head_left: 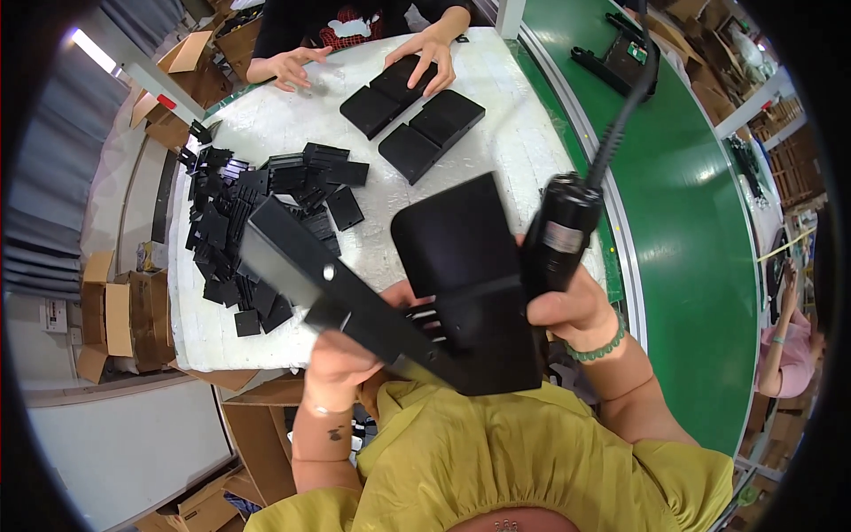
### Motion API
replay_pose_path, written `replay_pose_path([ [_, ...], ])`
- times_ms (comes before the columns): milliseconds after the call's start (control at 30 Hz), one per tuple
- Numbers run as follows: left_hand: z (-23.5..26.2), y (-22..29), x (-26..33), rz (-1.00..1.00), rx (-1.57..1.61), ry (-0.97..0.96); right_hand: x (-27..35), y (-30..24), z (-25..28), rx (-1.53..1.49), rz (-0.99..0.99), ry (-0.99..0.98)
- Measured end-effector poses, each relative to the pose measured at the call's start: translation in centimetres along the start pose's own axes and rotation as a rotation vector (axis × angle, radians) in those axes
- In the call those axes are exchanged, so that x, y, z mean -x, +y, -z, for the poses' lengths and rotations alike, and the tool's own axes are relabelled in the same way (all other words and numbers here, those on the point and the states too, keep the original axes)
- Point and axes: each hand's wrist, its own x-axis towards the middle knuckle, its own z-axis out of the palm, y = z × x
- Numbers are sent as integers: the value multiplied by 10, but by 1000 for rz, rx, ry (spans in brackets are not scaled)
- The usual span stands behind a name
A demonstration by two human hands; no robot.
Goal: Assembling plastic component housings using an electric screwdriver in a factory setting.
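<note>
My left hand (344, 362) is closed around a long black plastic part (341, 288), blurred and tilted up to the left, with a small bright hole in it. Beside that part, a wide black plastic casing (461, 257) with a step across its middle stands over the near edge of the table. The two meet at the bottom; I cannot tell whether they are joined. My right hand (581, 306) grips the casing's right side, thumb along its edge. A black corded electric screwdriver (563, 226) hides some of that hand's fingers.
A pile of small black plastic pieces (230, 213) covers the left of the white table (355, 89). Across it, another person's hand (425, 58) touches one of two stepped black casings (434, 133). A green conveyor belt (683, 204) runs along the right; cardboard boxes (133, 310) stand left.
</note>
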Motion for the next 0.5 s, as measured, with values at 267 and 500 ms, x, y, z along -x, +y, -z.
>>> replay_pose_path([
  [267,17,40,20,46,-66,37,-2,-24,-1,-125,100,-156],
  [500,-20,-11,39,104,53,169,-29,15,-18,74,61,-229],
])
